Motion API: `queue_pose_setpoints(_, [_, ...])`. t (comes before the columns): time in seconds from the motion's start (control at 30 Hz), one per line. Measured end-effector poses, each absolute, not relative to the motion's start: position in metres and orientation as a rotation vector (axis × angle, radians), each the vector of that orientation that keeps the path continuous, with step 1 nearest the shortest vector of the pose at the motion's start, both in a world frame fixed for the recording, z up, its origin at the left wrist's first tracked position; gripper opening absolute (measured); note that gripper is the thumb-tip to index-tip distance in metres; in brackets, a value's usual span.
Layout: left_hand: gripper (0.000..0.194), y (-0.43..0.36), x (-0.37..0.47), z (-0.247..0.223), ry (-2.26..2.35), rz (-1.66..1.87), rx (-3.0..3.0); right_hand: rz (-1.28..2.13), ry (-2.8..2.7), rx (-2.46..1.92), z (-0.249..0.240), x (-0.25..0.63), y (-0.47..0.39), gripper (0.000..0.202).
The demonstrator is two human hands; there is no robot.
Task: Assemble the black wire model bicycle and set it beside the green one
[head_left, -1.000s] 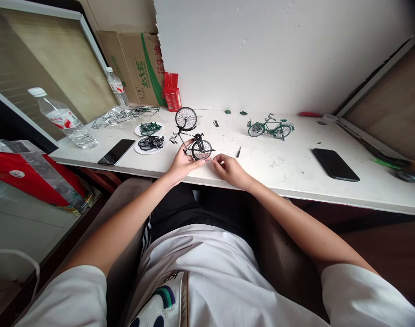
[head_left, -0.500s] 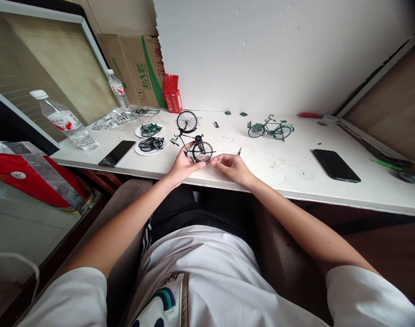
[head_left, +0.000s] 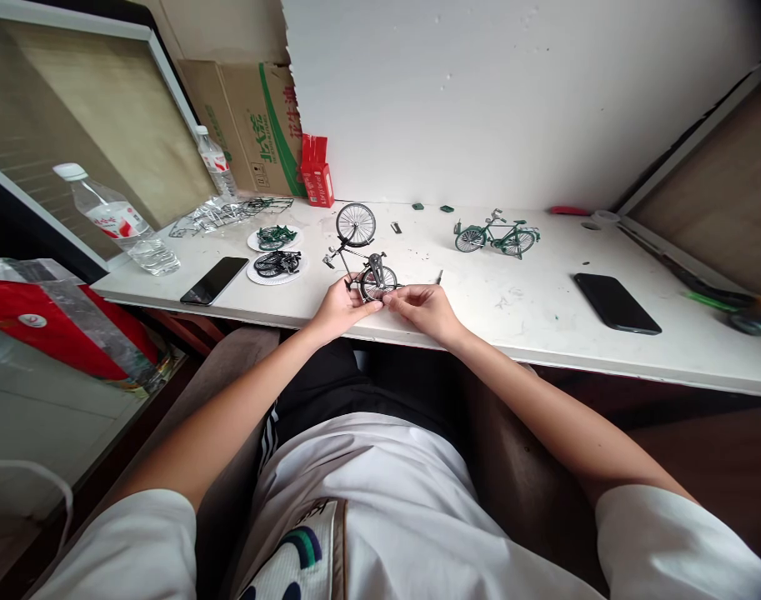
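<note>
A black model bicycle point(head_left: 376, 268) is held near the table's front edge, one wheel pointing away from me and the other close to my fingers. My left hand point(head_left: 342, 310) is closed around the near wheel's left side, thumb along its lower rim. From the right, my right hand point(head_left: 421, 307) pinches at the edge of that same near wheel; whether a small part sits between its fingertips is hidden. A thin dark tool or part point(head_left: 439, 277) lies just beyond the right hand. Farther right a green model bicycle point(head_left: 496, 234) stands upright on the table.
Paper plates hold green parts point(head_left: 276, 237) and black parts point(head_left: 277, 264). Phones lie at left point(head_left: 215, 281) and right point(head_left: 616, 303). Water bottles point(head_left: 125, 220), a red box point(head_left: 317, 172) and a carton point(head_left: 248, 125) stand at the left. Small green pieces point(head_left: 446, 209) lie near the wall.
The black model bicycle has shifted slightly to the right and turned a little in my left hand. My right hand has moved only slightly and its fingertips now overlap the near wheel.
</note>
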State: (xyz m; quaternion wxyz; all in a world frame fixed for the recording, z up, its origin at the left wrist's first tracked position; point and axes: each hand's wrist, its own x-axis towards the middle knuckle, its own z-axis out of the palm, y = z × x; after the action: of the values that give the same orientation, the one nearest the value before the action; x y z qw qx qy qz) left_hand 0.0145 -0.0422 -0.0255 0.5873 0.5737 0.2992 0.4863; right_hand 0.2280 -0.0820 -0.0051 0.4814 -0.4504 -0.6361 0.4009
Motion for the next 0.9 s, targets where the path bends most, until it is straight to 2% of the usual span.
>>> queue_pose_setpoints(0.2, [0.074,-0.0429,0.0158,-0.0261,0.694,1.129,1.376,0.857,-1.603,-1.112,-0.0128,0.2278,-0.0795,0.057])
queue_pose_setpoints(0.57, [0.07,-0.0462,0.0163,-0.024,0.716,1.118,1.409,0.84,-1.634,-1.093,-0.0127,0.2285,-0.0791,0.05])
queue_pose_setpoints(0.9, [0.07,-0.0467,0.0169,-0.0213,0.705,1.116,1.423,0.874,-1.629,-1.099,-0.0128,0.2289,-0.0786,0.054])
